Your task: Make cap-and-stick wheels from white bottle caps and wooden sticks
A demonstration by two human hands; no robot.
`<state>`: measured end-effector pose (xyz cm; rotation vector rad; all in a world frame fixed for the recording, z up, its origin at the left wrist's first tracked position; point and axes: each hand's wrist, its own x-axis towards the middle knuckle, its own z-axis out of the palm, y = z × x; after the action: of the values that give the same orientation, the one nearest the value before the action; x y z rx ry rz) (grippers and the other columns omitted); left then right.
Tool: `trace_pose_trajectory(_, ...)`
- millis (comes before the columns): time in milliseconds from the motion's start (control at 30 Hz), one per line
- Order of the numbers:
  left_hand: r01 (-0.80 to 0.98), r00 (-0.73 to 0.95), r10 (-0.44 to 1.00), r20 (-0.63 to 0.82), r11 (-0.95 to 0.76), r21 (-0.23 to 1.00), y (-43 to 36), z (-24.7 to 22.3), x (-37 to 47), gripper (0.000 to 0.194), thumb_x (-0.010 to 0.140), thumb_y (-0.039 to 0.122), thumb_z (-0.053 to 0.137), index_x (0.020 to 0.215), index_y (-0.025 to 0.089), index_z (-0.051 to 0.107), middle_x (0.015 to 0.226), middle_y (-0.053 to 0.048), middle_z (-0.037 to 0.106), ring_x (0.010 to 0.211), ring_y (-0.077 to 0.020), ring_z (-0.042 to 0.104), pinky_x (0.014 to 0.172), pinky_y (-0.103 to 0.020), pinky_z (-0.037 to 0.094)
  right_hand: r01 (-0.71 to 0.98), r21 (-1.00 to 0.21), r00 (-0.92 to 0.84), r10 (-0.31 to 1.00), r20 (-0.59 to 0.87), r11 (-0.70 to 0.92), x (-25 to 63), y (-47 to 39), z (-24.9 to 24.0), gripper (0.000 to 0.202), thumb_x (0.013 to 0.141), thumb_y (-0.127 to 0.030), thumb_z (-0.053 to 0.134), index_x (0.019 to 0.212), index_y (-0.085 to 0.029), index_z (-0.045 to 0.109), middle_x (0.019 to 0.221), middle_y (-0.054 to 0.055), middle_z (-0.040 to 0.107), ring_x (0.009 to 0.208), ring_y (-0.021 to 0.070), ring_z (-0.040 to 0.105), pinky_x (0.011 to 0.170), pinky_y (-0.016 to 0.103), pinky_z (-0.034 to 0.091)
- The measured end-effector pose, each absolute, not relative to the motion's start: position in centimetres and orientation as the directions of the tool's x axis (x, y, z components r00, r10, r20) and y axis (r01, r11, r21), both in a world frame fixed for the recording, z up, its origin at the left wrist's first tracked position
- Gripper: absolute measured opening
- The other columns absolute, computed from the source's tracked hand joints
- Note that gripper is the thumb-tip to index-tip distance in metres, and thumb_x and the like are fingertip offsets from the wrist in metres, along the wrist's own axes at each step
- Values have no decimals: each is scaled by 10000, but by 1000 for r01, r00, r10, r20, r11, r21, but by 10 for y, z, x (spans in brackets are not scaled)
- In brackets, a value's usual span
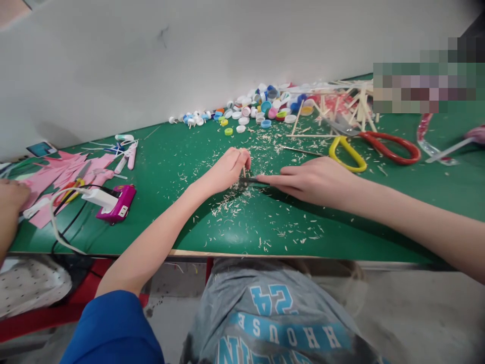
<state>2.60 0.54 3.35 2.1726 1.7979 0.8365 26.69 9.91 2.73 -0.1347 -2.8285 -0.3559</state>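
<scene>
My left hand (pixel 232 167) is closed, pinching a small wooden stick (pixel 244 173) that points down at the green table (pixel 159 167). My right hand (pixel 316 179) grips a dark-bladed knife (pixel 254 180), index finger stretched along it; the handle is hidden in the palm. The blade reaches the stick's lower part, and I cannot tell how deep it bites. Pale wood shavings (pixel 231 205) lie scattered under and around both hands. Just beyond my right hand lie a thin metal rod (pixel 299 149) and scissors (pixel 390 146) with one yellow and one red handle loop.
Coloured bottle caps (pixel 244 114) are heaped along the wall. Wooden sticks (pixel 364 108) pile up at the back right. Pink cut pieces (pixel 62 169), a magenta power adapter (pixel 120 203) and cables are on the left, near another person's hand (pixel 13 194).
</scene>
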Motion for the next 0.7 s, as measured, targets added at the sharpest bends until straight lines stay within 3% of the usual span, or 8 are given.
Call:
trace_pose_trajectory(100, 846, 124, 923, 364, -290, 447, 7, 32, 26, 608, 1065, 559, 105, 926, 222, 591, 1096, -93, 678, 1153, -207, 547, 1117, -393, 405, 177, 206, -944, 106, 314, 962, 267, 98, 28, 473, 1075, -372, 312, 1464, -365, 581, 810, 10, 679, 540, 96, 393, 515, 293, 175)
trace_pose_trajectory(267, 864, 130, 908, 397, -300, 404, 8, 31, 26, 657, 1054, 586, 91, 1014, 217, 632, 1290, -89, 653, 1312, -201, 479, 1200, -412, 339, 155, 256, -943, 65, 326, 954, 267, 97, 29, 468, 1078, -389, 308, 1446, -376, 597, 801, -5, 681, 537, 96, 390, 508, 297, 162)
trace_pose_trajectory(467, 849, 135, 905, 404, -316, 423, 8, 30, 25, 663, 1054, 590, 104, 1031, 205, 643, 1319, -97, 648, 1335, -195, 473, 1210, -408, 337, 168, 212, -954, 105, 282, 963, 266, 98, 30, 451, 1062, -371, 374, 1462, -389, 581, 834, 0, 706, 550, 101, 420, 522, 306, 152)
trace_pose_trajectory(567, 849, 137, 904, 404, -317, 423, 8, 29, 26, 671, 1051, 593, 99, 1029, 202, 643, 1315, -103, 650, 1335, -192, 479, 1211, -404, 335, 219, 185, -933, 150, 328, 958, 265, 99, 30, 453, 1068, -384, 354, 1465, -410, 571, 829, -8, 710, 573, 106, 454, 527, 295, 164)
trace_pose_trajectory(700, 861, 133, 909, 394, -303, 408, 9, 29, 26, 671, 1051, 582, 78, 1030, 212, 638, 1320, -99, 650, 1334, -188, 489, 1209, -413, 338, 144, 168, -959, 96, 268, 975, 265, 96, 29, 458, 1053, -365, 373, 1456, -379, 590, 849, 3, 718, 550, 102, 443, 514, 299, 155)
